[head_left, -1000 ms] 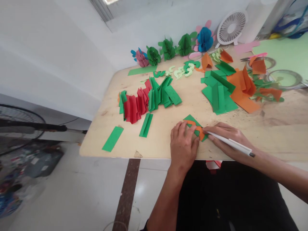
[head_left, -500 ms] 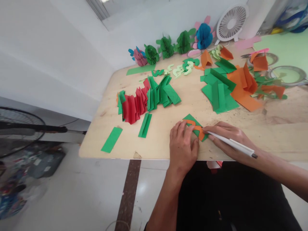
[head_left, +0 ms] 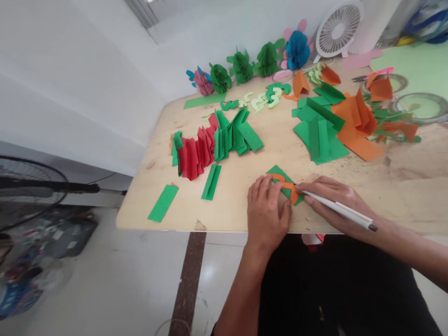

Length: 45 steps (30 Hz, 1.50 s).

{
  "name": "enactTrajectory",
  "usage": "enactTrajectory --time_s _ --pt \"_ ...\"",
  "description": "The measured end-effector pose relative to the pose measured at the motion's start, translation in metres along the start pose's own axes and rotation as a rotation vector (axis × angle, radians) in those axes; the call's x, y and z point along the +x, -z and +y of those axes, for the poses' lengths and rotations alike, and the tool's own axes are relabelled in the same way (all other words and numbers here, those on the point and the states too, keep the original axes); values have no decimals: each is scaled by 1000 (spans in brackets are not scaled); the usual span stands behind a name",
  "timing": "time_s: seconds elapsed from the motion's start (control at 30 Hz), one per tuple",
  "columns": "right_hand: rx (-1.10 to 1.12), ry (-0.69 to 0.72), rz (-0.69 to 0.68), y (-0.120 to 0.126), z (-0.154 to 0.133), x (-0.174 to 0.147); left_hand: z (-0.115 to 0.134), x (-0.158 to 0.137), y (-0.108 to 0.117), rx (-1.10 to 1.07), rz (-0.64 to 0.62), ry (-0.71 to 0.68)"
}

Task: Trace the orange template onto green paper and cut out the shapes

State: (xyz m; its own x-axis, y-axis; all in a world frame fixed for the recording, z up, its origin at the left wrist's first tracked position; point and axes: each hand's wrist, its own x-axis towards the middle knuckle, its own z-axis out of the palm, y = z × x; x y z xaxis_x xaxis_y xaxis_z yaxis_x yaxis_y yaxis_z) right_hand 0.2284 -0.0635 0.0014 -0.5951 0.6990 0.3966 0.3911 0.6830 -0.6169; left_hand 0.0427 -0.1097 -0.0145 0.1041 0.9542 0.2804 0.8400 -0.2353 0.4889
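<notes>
A curvy orange paper cutout lies on a piece of green paper near the table's front edge. My left hand rests on the table with its fingers bent a little and its thumb apart. Its fingertips press the cutout and the green paper down from the left, hiding part of both. A white pen with a dark end is pinched in my right hand. The pen's tip end meets the right edge of the cutout; the tip itself is hard to make out.
Left of my hands are green strips and a row of folded red and green papers. Right are piled green and orange papers, tape rolls and pink-handled scissors. Paper figures and a white fan stand behind.
The view has shifted very slightly. Both hands, the pen and the orange cutout keep nearly the same places.
</notes>
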Motion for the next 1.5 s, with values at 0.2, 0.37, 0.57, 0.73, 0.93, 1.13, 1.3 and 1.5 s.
enactTrajectory --time_s 0.2,0.37,0.57,0.73,0.93,1.13,1.3,1.5 --pt "-11 2 5 0 -1 2 0 0 -1 11 4 -1" --pt "-12 -6 2 0 0 0 0 -1 -2 31 9 -3" --pt "-8 -5 -7 -1 1 -2 0 -1 -1 40 1 -1" --pt "-10 -23 -8 -1 2 -3 0 -1 -1 41 0 2" --pt "-12 -31 -13 -2 2 -3 0 -1 -2 43 12 -6" --pt "-14 -24 -18 -2 3 -3 1 -1 -3 46 28 -4" --pt "-15 -14 -7 0 1 -2 1 0 -4 51 37 -3" --pt "-3 -17 -27 0 0 -1 1 -1 -4 54 35 -3"
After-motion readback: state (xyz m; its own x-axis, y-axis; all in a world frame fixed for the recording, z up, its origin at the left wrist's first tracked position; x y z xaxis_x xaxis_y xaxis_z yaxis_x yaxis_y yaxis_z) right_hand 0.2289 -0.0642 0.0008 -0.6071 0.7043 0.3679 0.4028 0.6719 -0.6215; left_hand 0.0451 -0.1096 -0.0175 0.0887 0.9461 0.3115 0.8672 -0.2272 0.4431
